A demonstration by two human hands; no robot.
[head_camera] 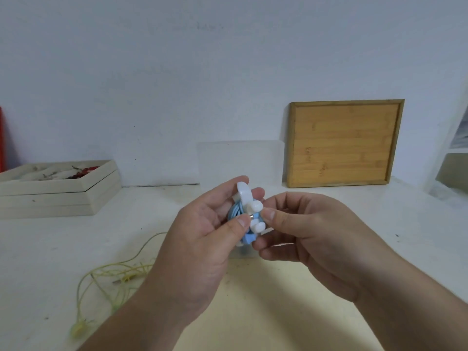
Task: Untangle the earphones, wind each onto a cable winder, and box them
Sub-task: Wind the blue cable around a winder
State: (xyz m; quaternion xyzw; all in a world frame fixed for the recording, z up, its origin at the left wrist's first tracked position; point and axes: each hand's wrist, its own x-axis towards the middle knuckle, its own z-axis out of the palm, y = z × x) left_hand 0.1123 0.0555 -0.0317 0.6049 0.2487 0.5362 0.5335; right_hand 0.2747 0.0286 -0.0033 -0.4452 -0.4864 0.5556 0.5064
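A white cable winder [245, 196] with light blue earphone cable [234, 212] wound on it is held up above the table's middle. My left hand [202, 234] grips the winder, thumb on the cable by the metal plug tip. My right hand [304, 231] pinches the blue plug end against the winder's white prongs. Yellow earphones [111, 277] lie loose and tangled on the white table [379, 224] at the lower left. A clear plastic box [240, 160] stands behind my hands near the wall.
A pale wooden box [63, 196] with small items inside sits at the left by the wall. A bamboo tray [347, 143] leans against the wall at the right. A white shelf unit [453, 153] stands at the far right edge.
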